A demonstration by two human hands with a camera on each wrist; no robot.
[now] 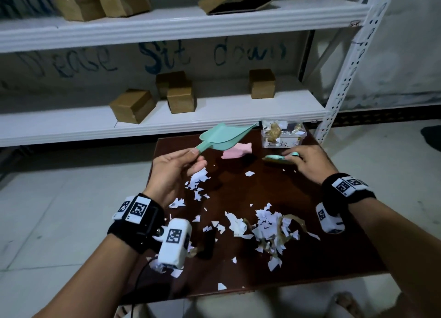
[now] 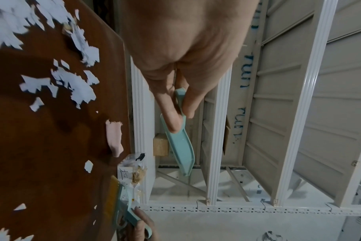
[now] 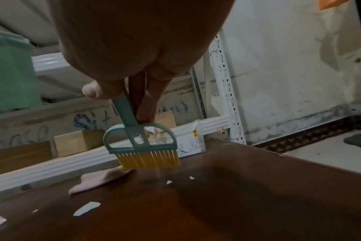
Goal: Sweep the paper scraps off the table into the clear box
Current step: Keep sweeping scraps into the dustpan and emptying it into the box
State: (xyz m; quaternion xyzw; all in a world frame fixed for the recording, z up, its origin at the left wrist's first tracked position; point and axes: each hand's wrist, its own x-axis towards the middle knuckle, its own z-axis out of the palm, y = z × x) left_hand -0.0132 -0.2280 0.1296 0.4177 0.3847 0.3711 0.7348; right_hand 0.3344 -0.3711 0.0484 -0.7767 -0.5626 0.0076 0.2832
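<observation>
Storeroom — metal shelving [image 1: 167,26], cardboard boxes [image 1: 132,106]

Paper scraps [image 1: 267,224] lie scattered across the near half of the tabletop [image 1: 322,253]. The clear box [image 1: 281,133] stands at the far right corner, a cloth [image 1: 236,151] just left of it. Behind the tabletop runs a shelf [image 1: 214,112] (cardboard boxes [image 1: 132,106] on it).

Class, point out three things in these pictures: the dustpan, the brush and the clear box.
dustpan [image 1: 223,136]: head view, on its green scoop.
brush [image 3: 147,159]: right wrist view, on its yellow bristles.
clear box [image 1: 281,136]: head view, on its front wall.
</observation>
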